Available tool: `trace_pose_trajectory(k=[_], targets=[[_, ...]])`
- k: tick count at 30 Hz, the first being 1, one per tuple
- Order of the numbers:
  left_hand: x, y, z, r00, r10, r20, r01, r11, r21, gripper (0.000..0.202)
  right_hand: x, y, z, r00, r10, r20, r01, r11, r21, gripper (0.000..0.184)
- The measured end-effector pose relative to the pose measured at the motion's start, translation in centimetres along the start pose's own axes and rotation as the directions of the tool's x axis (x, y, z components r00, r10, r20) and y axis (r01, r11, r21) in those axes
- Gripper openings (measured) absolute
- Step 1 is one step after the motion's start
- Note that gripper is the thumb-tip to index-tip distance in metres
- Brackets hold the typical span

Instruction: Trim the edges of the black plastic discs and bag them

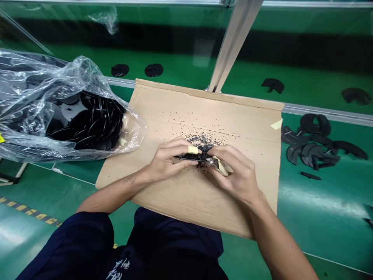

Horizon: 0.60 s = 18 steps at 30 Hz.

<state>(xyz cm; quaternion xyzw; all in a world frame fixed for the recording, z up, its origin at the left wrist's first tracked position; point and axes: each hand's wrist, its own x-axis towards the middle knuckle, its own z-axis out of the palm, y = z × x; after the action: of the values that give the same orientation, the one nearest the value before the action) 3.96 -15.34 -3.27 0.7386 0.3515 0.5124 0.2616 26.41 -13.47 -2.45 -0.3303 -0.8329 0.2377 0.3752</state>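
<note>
My left hand point(171, 158) pinches a thin black plastic piece point(190, 157) edge-on between thumb and fingers, and pale yellow tape wraps one fingertip. My right hand point(237, 171) is closed around a small tool point(220, 165) with a shiny metal end and pale yellow wrapping. Fingers hide most of the tool, so its exact kind does not show. Its metal end meets the right end of the black piece. Below and behind both hands, many tiny black bits point(205, 140) lie scattered on a cardboard sheet point(175, 194).
A clear plastic bag point(78, 70) full of black discs point(99, 120) lies on the left. Curved black pieces point(309, 149) are piled on the green table point(320, 210) at right. Behind the cardboard stands a metal post point(233, 42); a few black parts point(154, 70) lie beyond.
</note>
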Motion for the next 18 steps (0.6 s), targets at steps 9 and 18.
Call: trace_pose_trajectory(k=[9, 18], targets=[[-0.13, -0.08, 0.09, 0.993, 0.103, 0.052, -0.105, 0.993, 0.048, 0.019, -0.19, 0.31, -0.37, 0.994, -0.103, 0.041, 0.11, 0.953, -0.281, 0.022], [-0.29, -0.02, 0.41, 0.994, 0.103, 0.037, -0.104, 0.995, 0.0, 0.02, -0.54, 0.06, -0.04, 0.987, -0.158, 0.022, 0.151, 0.887, -0.436, 0.015]])
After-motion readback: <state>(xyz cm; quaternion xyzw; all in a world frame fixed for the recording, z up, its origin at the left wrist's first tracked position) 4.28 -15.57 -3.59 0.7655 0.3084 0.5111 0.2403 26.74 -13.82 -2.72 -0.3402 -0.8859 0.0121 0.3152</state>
